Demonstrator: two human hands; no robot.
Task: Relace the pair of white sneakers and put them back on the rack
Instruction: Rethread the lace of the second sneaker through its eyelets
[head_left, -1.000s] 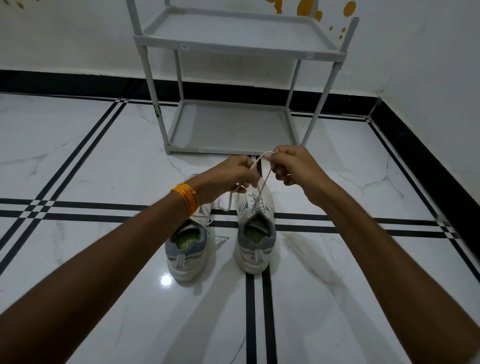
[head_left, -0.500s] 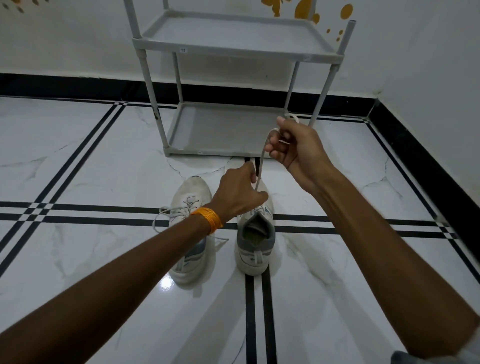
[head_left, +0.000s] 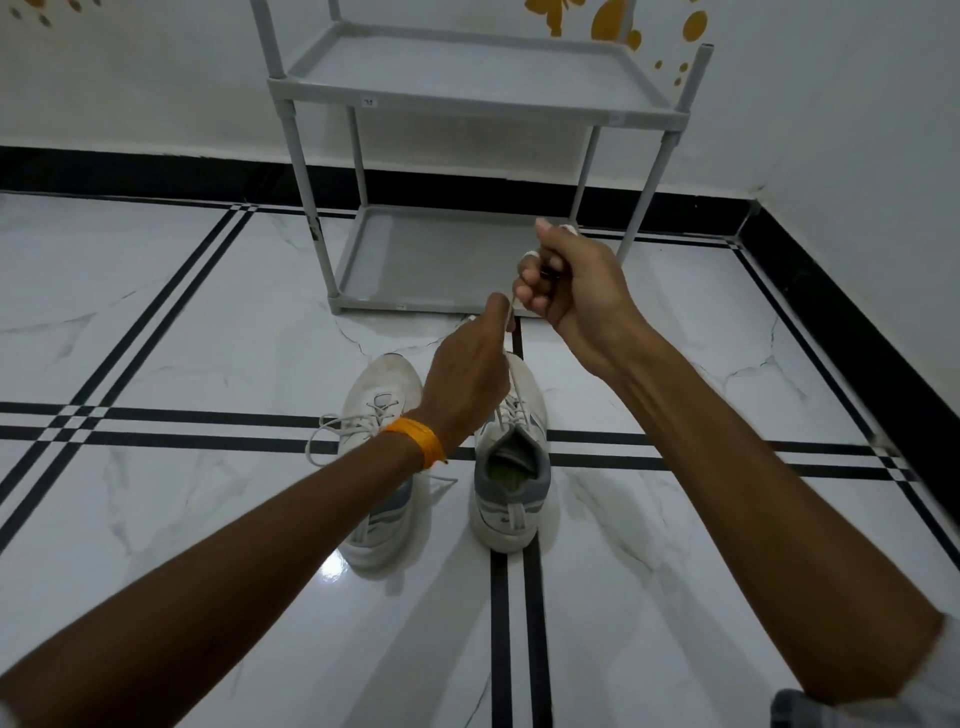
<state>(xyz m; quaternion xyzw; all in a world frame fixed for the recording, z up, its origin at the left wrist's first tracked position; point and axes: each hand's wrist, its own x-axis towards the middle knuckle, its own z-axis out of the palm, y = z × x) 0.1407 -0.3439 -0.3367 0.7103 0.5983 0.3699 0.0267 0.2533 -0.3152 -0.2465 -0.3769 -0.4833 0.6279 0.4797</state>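
- Pulling upward on a lace (head_left: 510, 318), your right hand (head_left: 574, 291) is raised above the right sneaker (head_left: 514, 467), its grip curled shut around the white cord; bits of the lace show at the thumb and over the knuckles.
- Your left hand (head_left: 467, 379) sits lower, right over the right sneaker's tongue area, with its grip pinched on the same lace just below the right hand; the fingertips themselves are hidden behind the back of the hand.
- You wear an orange band (head_left: 415, 439) on the left wrist.
- You see the lace run taut from the right sneaker's eyelets up between your two hands.
- Your left sneaker (head_left: 382, 415) stands on the floor (head_left: 182, 338) just beside the right one, toe pointing to the rack (head_left: 467, 104); its lace lies loose, looping out to the left on the tile, and your forearm crosses over its heel.
- Both sneakers rest on the white marble floor across the black inlay stripes, heels toward you.
- You face the grey two-shelf rack, which stands near the sneakers against the wall; neither sneaker is on it.
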